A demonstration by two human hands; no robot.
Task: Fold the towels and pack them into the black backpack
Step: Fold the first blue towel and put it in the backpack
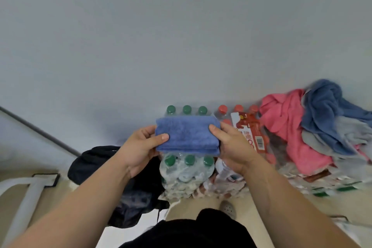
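Towel heap: the loose pink, blue and grey cloth towels (314, 125) lie in a messy pile on my right, close by for the next pick.
Bottle packs: the plastic-wrapped bottles with green and red caps (187, 173) sit under my hands.
Bag: the soft black backpack (96, 163) slumps at my left, a short reach, I think.
Folded towel: the small fluffy blue towel (187, 135) is a thick block, held above the bottles.
Left hand (138, 147): pinches its left end, thumb on top.
Right hand (231, 147): pinches the other end, so the folds stay together.
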